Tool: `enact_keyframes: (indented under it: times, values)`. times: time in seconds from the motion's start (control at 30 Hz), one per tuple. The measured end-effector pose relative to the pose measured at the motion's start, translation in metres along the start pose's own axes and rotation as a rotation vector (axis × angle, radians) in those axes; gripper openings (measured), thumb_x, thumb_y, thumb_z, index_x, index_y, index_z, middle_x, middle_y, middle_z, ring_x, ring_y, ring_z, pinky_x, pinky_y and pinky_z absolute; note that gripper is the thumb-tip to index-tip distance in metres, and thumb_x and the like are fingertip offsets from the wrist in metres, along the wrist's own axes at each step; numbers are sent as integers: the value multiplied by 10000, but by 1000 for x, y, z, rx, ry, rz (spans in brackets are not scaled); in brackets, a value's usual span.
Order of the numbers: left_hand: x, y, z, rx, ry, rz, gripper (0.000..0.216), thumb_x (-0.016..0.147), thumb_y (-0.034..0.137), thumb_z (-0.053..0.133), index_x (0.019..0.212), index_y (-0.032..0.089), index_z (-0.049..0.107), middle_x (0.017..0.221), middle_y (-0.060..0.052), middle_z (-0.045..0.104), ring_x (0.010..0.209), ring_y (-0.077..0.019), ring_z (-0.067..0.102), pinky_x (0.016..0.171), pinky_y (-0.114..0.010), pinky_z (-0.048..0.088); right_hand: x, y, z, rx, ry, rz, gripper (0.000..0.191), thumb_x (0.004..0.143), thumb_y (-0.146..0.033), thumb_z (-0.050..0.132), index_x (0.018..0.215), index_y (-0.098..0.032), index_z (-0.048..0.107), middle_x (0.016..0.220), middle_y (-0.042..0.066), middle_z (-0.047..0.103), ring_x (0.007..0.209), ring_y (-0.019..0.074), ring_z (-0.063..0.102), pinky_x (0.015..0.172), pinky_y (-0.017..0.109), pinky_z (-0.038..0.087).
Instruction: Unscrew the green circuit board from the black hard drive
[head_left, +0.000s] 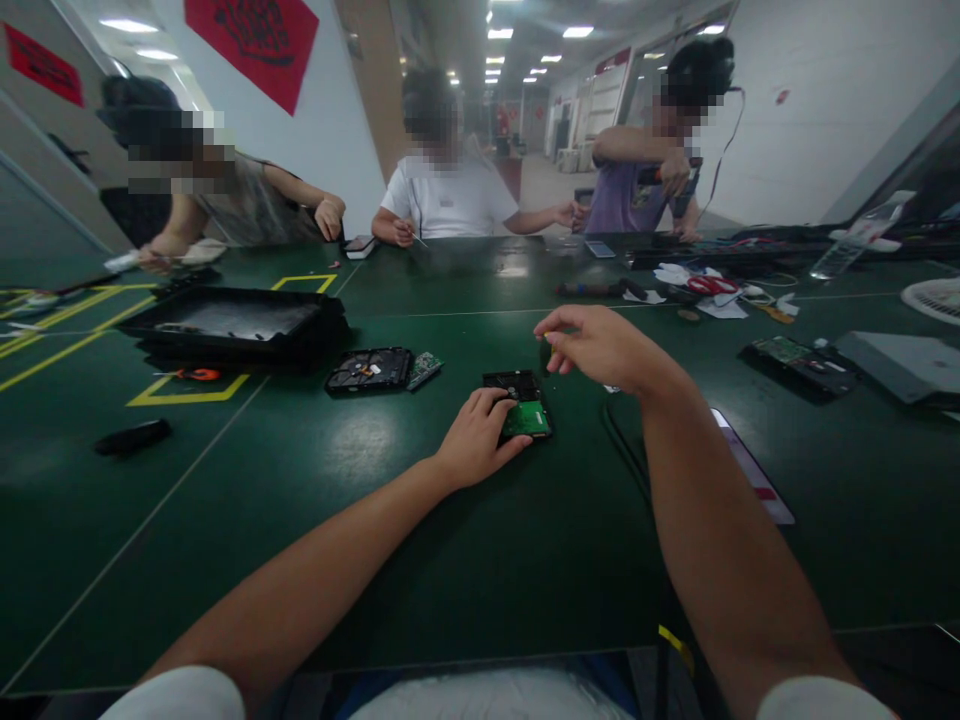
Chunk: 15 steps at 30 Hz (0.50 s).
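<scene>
Plainly, left fingers [489, 397] hold a drive [531, 414]; black tray [244, 308] contains bits [177, 327].

green board [529, 419]: partly under left hand [484, 437] | item [547, 354] in right hand [600, 348]: mostly hidden | white grille [934, 300]: cut off

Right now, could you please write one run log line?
Left hand: on green-board device | Right hand: pinching small yellow item, partly hidden | Nearby: black casing, loose board
</scene>
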<state>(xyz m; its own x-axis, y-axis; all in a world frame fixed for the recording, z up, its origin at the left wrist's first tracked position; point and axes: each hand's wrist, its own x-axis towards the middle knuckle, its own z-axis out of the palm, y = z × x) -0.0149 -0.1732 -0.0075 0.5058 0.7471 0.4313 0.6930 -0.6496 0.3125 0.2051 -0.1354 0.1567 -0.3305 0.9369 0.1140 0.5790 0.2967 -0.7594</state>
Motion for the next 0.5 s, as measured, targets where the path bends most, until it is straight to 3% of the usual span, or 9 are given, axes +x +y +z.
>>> enact_keyframes:
  times: [0.2,0.33,0.5]
  values:
    - [0,-2,1,2,-3,8,566,1001,577,613,1392,170,561,1421,-177,556,1375,-354,494,1183,-571,462,2,4,0,-39,-20,-40,168,1014,-292,632,1037,-185,759,739,41,748,650,160,712,582,243,526]
    - [0,-3,3,3,3,6,569,1000,574,618,1397,171,556,1420,-178,556,1378,-353,493,1184,-571,460,2,11,-6,-59,-11,-47,206,946,-392,750,974,-189,746,888,63,790,638,143,698,521,229,483]
    - [-1,-3,1,4,1,7,576,998,570,622,1390,152,559,1405,-186,561,1372,-352,497,1186,-556,461,1,16,-13,-109,-5,-2,302,906,-471,791,927,-176,727,793,64,779,602,151,691,505,238,498]
